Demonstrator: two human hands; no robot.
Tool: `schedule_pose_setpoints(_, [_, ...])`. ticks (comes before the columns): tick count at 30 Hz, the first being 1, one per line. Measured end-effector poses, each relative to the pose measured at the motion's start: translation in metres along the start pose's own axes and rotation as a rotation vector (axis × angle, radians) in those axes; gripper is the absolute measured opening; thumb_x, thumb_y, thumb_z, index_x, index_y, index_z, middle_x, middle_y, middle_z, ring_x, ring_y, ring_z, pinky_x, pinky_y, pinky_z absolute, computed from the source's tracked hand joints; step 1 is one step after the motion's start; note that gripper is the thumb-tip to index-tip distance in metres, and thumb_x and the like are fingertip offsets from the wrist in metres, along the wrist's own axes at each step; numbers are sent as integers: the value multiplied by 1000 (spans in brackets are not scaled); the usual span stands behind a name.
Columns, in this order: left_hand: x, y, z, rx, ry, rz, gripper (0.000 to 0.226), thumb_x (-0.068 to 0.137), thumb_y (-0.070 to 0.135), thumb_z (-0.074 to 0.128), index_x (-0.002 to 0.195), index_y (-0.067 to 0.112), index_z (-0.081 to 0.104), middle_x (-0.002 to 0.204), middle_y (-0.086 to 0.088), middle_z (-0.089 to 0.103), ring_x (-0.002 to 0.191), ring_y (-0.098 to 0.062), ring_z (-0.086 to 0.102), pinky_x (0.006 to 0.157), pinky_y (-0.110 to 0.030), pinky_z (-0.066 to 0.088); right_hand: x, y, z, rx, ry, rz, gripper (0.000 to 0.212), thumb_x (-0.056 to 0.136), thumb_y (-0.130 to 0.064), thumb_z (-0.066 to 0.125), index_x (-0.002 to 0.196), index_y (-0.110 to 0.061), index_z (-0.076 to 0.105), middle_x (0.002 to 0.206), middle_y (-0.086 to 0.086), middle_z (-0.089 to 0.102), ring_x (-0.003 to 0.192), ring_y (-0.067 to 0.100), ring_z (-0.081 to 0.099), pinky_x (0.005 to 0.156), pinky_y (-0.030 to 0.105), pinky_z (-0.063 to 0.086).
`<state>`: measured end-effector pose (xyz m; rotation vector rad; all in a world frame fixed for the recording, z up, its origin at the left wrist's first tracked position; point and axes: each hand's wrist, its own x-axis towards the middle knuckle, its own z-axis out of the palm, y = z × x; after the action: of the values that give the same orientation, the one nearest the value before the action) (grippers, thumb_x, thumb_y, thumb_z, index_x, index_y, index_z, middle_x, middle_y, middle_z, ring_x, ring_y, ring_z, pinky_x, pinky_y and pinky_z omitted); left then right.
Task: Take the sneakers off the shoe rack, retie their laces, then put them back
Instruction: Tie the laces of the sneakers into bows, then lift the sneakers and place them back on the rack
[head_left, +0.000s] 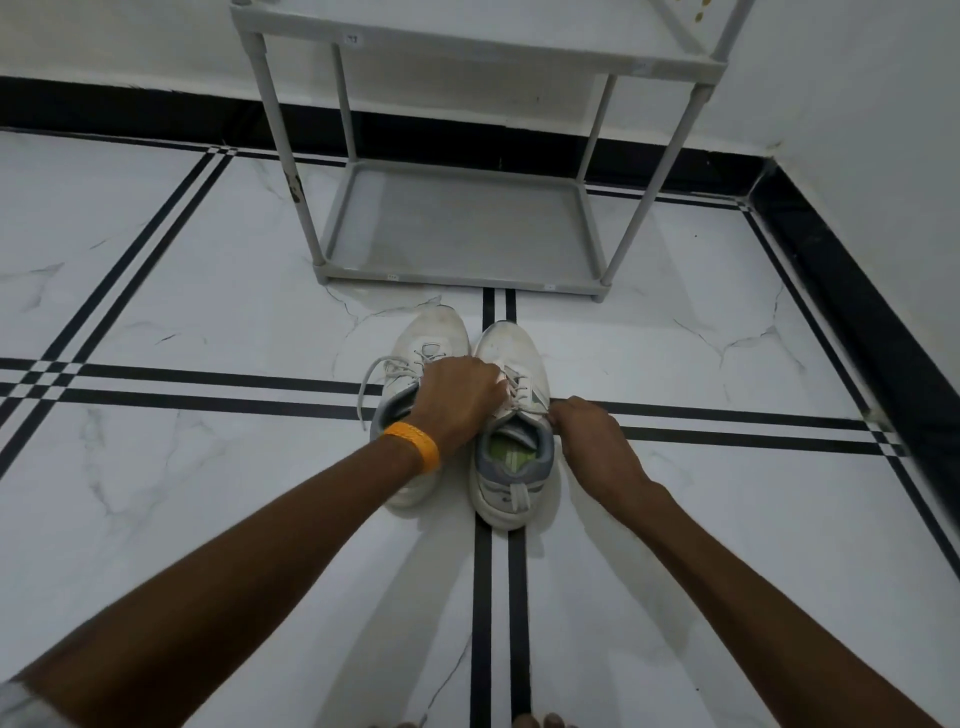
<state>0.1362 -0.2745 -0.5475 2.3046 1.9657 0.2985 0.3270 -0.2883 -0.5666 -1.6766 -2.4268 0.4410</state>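
Observation:
Two white sneakers stand side by side on the tiled floor, toes toward the rack. The left sneaker (436, 332) has loose laces trailing off to its left. The right sneaker (511, 467) shows a grey collar and green insole. My left hand (460, 400), with an orange wristband, reaches across and pinches the right sneaker's lace over its tongue. My right hand (587, 431) pinches the other lace end at that shoe's right side. The grey shoe rack (457, 223) stands just beyond the shoes, and its bottom shelf holds nothing.
White marble floor with black stripe lines. A black skirting runs along the white walls behind and to the right of the rack. My bare toes (535, 721) show at the bottom edge.

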Motion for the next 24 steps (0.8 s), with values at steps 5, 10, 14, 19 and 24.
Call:
schedule_pose_setpoints(5, [-24, -51, -26, -258, 224, -97, 44, 83, 44, 55, 118, 17, 51, 118, -6, 57, 106, -26, 52, 87, -44, 50, -5, -18, -8, 436, -99, 293, 50, 89, -53, 54, 126, -21, 47, 114, 2, 44, 97, 24, 58, 72, 49, 60])
schedule_pose_setpoints(10, [-51, -90, -16, -328, -438, -501, 54, 84, 43, 58, 126, 14, 42, 102, -15, 68, 78, -28, 64, 61, -27, 48, 5, -32, 1, 274, -208, 386, 47, 84, -36, 59, 121, -10, 46, 108, 16, 62, 81, 34, 68, 64, 46, 61])
schedule_pose_setpoints(14, [-47, -87, 2, -367, -210, -411, 23, 91, 26, 46, 92, 3, 51, 86, -15, 60, 81, -37, 61, 64, -30, 35, 19, -36, 10, 205, -106, 277, 24, 95, -15, 48, 109, 3, 49, 107, 24, 64, 92, 39, 63, 69, 35, 45])
schedule_pose_setpoints(19, [-50, -71, -11, -403, 0, -349, 20, 97, 18, 45, 109, 3, 53, 93, -17, 68, 80, -34, 64, 66, -34, 46, 22, -31, -3, 247, 17, 189, 38, 93, -5, 45, 130, 2, 45, 116, 22, 62, 102, 38, 59, 83, 38, 48])
schedule_pose_setpoints(24, [-39, -51, -77, -465, 89, -333, 24, 96, 14, 47, 117, 3, 51, 100, -16, 68, 84, -34, 64, 68, -30, 39, 16, -39, -68, 359, 76, 128, 51, 92, -12, 42, 142, -5, 36, 128, 15, 58, 113, 29, 57, 98, 42, 48])
